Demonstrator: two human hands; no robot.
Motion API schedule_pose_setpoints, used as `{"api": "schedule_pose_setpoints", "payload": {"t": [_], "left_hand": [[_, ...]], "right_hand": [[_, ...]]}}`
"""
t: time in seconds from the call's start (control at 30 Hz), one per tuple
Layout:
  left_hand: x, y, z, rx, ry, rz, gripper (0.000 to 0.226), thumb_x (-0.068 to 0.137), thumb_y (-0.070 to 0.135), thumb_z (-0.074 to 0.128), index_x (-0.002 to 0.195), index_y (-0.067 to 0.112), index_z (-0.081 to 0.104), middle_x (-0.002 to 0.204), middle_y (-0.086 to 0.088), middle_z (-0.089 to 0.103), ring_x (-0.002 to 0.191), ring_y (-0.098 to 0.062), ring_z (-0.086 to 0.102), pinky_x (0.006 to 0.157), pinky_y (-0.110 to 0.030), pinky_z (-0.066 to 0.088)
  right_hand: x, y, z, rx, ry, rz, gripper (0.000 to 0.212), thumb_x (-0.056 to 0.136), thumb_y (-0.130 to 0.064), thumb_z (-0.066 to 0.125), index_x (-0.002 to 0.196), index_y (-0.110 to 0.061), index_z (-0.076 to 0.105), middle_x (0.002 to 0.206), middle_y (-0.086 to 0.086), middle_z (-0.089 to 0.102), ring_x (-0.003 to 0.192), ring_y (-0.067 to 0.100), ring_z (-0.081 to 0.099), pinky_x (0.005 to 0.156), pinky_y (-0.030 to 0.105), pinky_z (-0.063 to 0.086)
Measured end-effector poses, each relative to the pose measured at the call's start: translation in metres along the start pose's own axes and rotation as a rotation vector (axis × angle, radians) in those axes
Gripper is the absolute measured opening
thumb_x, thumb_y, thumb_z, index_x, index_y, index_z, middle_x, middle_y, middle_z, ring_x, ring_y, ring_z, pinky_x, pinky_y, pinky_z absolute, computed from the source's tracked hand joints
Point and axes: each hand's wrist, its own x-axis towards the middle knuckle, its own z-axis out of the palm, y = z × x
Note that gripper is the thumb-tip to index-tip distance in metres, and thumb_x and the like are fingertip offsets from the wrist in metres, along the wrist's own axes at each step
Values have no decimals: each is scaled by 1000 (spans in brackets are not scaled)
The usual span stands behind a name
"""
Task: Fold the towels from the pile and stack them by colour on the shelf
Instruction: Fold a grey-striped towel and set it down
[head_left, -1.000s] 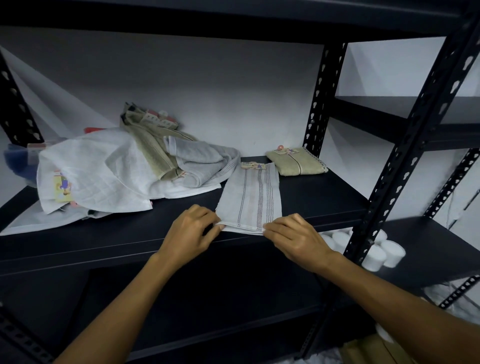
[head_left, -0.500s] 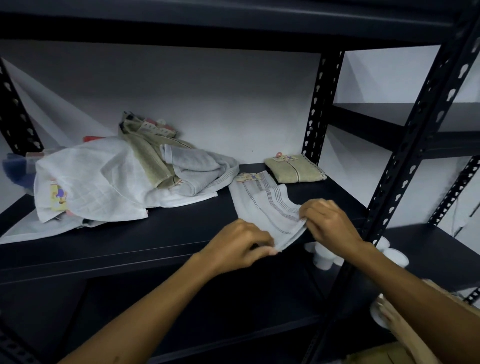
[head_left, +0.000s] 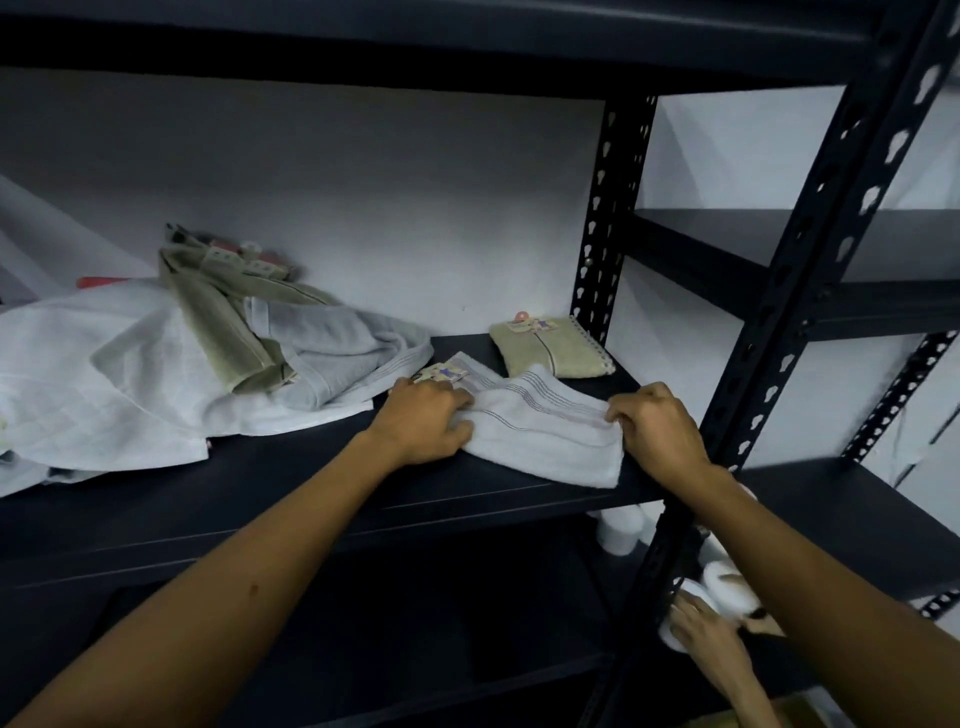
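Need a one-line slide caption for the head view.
Both hands, left hand and right hand, hold a white striped towel on the black shelf, beside a folded olive towel.

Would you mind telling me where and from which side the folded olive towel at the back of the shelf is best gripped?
Probably by its near long edge, reaching in from the shelf's open front. The folded olive towel lies flat as a compact block, its far side close to the wall and the upright post at its right end. Fingers under and thumb on top should keep the folds together.
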Motion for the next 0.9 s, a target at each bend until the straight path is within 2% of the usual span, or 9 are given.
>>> {"api": "schedule_pose_setpoints", "payload": {"t": [0.1, 0.17, 0.27, 0.33, 0.43, 0.57, 0.67, 0.77, 0.9], "left_hand": [[-23, 10, -3, 56, 67, 31, 37, 94, 48, 42, 85, 20, 65, 87, 0, 70, 83, -21, 62, 92, -39, 42], [-36, 10, -1, 77, 57, 5, 50, 95, 53, 35, 74, 18, 64, 74, 1, 68, 73, -21, 61, 89, -38, 43], [-47, 6, 2, 93, 82, -47, 62, 85, 61, 18, 72, 18, 62, 76, 2, 64, 79, -21, 60, 84, -38, 43], [-48, 5, 2, 66, 103, -60, 54, 80, 62, 23, 72, 20, 54, 90, 0, 60, 92, -21, 55, 85, -38, 42], [-43, 2, 2, -49, 66, -66, 46, 76, 64, 33, 84, 22, 49, 111, 3, 55, 105, -21, 53, 84, -36, 40], [-41, -3, 5, -83, -128, -161, 76, 72, 77, 27, 137, 39, 39, 142, 8, 39, 131, -17, 35, 104, -46, 30], [-34, 0, -2, -51, -238, -192, 75, 76, 79, 32, 145, 52, 22, 148, 4, 28, 137, -18, 23, 109, -51, 21], [-28, 3, -8, -44, -294, -192, 70, 82, 76, 42, 145, 53, 24, 143, 1, 28, 135, -18, 21, 110, -48, 19], [-29, -1, 1, -88, -264, -189, 83, 70, 85, 35, 144, 50, 26, 148, 0, 23, 140, -17, 16, 113, -51, 13]], "right_hand": [[13, 4, 3, 4, -59, -24, 29, 87, 7, 57, 87, -16, 75, 100, 1, 71, 97, 30, 54, 66, 32, 45], [22, 5, 3, 44, -83, -8, 31, 87, 7, 56, 87, -17, 76, 102, 1, 71, 97, 30, 56, 71, 37, 51], [32, 9, 6, 116, -129, -10, 32, 85, 6, 59, 84, -20, 76, 102, 3, 71, 96, 27, 63, 78, 40, 55], [37, 7, 4, 130, -161, 1, 31, 84, 8, 59, 82, -18, 76, 101, 5, 70, 94, 26, 64, 79, 38, 54], [46, 3, -5, 76, -232, 7, 36, 78, 17, 54, 73, -13, 74, 98, 9, 64, 89, 27, 62, 74, 31, 50], [48, -12, -16, -186, -353, 20, 21, 78, 10, 54, 68, -8, 61, 87, 8, 58, 80, 26, 59, 68, 33, 50], [45, -38, -29, -352, -338, 29, 25, 79, 5, 51, 62, -13, 46, 79, 4, 56, 73, 25, 52, 65, 30, 40], [42, -79, -25, -179, -185, -12, 21, 83, 2, 51, 90, -9, 67, 94, 12, 67, 82, 32, 63, 69, 33, 50], [23, -136, 13, 156, -300, -101, 30, 98, -18, 48, 123, -7, 59, 121, 14, 63, 107, 33, 60, 88, 43, 51]]}}
